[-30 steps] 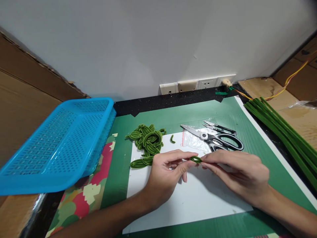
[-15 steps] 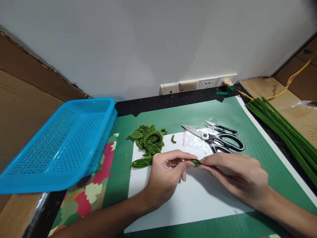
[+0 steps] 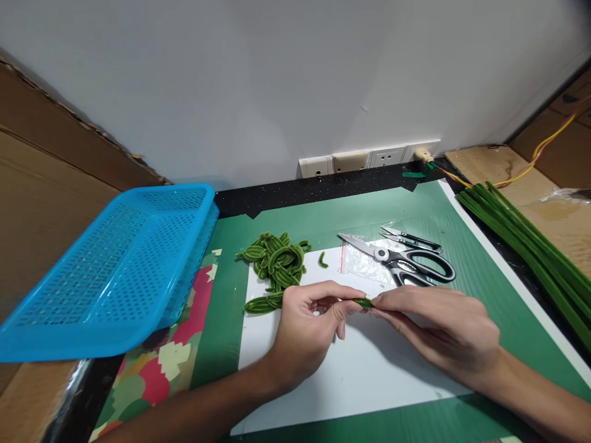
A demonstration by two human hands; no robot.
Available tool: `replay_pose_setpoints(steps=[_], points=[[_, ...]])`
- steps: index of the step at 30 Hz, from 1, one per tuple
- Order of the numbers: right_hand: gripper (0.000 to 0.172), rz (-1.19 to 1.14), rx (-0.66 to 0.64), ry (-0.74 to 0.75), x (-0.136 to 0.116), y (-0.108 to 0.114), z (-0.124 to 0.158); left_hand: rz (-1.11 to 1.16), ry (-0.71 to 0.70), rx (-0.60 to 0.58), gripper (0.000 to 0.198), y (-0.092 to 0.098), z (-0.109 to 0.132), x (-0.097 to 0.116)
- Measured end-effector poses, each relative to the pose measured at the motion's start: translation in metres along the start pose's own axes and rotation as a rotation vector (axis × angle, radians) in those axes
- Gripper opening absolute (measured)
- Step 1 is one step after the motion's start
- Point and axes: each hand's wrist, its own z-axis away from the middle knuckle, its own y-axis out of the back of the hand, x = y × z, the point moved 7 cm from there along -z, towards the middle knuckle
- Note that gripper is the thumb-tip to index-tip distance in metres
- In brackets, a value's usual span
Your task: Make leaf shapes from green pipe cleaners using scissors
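Both hands meet over the white sheet (image 3: 364,375), pinching one short length of green pipe cleaner (image 3: 364,303). My left hand (image 3: 309,335) grips its left end between thumb and forefinger. The right end is between the thumb and fingertips of my right hand (image 3: 443,326); only a small middle part shows. Just left of my left hand lies a pipe cleaner leaf (image 3: 262,304), partly covered by that hand. Behind it is a heap of looped pipe cleaner leaves (image 3: 279,261). A small bent pipe cleaner scrap (image 3: 322,259) lies right of the heap.
Large scissors (image 3: 406,261) lie on a clear plastic bag (image 3: 357,261), with small thread snips (image 3: 410,239) behind. A blue basket (image 3: 180,289) stands at left. Long green pipe cleaners (image 3: 521,246) lie at right. Wall sockets (image 3: 388,157) line the back, one with a plug (image 3: 422,155).
Almost nothing differs. Both hands keep their pinch on the pipe cleaner, with only a very slight shift of the fingers.
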Motion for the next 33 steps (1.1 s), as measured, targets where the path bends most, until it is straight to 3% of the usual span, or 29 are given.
replay_pose_setpoints(steps=[8, 14, 19, 33], points=[[0.012, 0.009, 0.014, -0.007, 0.0, -0.001, -0.001, 0.004, 0.042, -0.015, 0.006, 0.0, 0.0, -0.002], [0.02, 0.019, 0.032, -0.005, 0.002, 0.004, 0.0, -0.024, 0.132, -0.1, 0.023, -0.004, 0.002, -0.009], [0.02, 0.003, 0.017, 0.024, -0.003, 0.002, -0.003, -0.012, 0.125, -0.16, 0.02, -0.007, 0.002, -0.01], [0.032, 0.06, 0.04, 0.052, 0.001, 0.002, 0.0, 0.044, 0.153, -0.153, 0.023, -0.008, 0.001, -0.012]])
